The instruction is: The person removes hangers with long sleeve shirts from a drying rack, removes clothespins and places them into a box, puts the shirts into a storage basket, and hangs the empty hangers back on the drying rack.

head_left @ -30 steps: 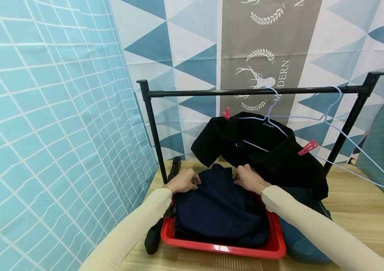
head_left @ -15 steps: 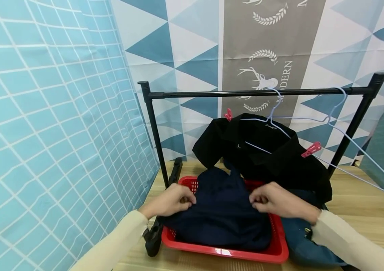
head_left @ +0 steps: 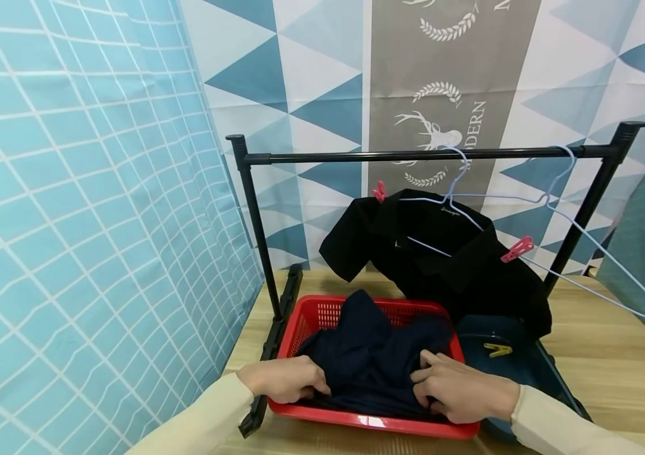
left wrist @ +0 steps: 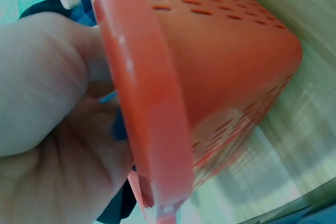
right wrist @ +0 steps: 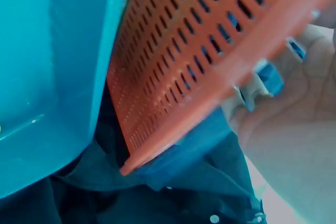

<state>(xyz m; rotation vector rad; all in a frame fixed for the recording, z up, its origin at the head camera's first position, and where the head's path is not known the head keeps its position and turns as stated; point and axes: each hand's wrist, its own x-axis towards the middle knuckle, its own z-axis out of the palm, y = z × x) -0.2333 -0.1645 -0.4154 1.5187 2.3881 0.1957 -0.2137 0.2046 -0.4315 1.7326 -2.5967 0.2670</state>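
Note:
A navy garment [head_left: 374, 354] lies bunched in a red plastic basket [head_left: 356, 422], one peak of cloth standing up near the back wall. My left hand [head_left: 291, 379] reaches over the front left of the basket, its curled fingers gripping the cloth. At the front right, my right hand [head_left: 459, 387] holds the same garment with bent fingers. In the left wrist view the basket's rim [left wrist: 147, 103] hides most of the left fingertips. Blue cloth shows between the right fingers [right wrist: 247, 93] in the right wrist view, just inside the slotted basket wall [right wrist: 178, 40].
Behind the basket a black collared shirt [head_left: 442, 253] hangs from a hanger on a black rack [head_left: 356, 157], with pink clips [head_left: 518, 249] at its shoulders. Another hanger [head_left: 601, 240] hangs to the right. A dark teal bin [head_left: 522, 360] beside the basket holds a yellow clip [head_left: 497, 349].
Both hands have come from the basket's far side toward its front, drawing the navy garment with them. The basket's back rim and the yellow clip in the bin now show.

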